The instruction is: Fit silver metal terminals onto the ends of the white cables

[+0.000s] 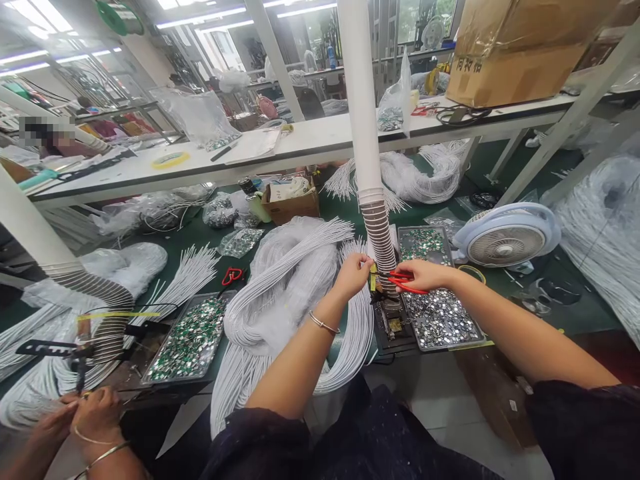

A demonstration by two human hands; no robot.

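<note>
Red-handled pliers (pixel 409 288) are gripped in my right hand (pixel 427 275), their dark jaws pointing left toward my other hand. My left hand (pixel 353 275) is closed in a pinch at the jaw tips; what lies between its fingers is too small to make out. A yellow strip (pixel 373 277) shows just beside those fingertips. Both hands are in front of the ribbed hose (pixel 379 230), above a small dark fixture (pixel 395 325). Right of the fixture lies a clear tray (pixel 424 347) of small shiny metal and green pieces. A bundle of white cables (pixel 357 333) curves below my left hand.
A blue-white fan (pixel 507 243) stands at right. A large bagged cable coil (pixel 285 287) lies left of my hands. Further left are another tray (pixel 187 373), red-handled scissors (pixel 233 275) and a co-worker's hands (pixel 93 417). A raised white shelf (pixel 310 137) runs across behind.
</note>
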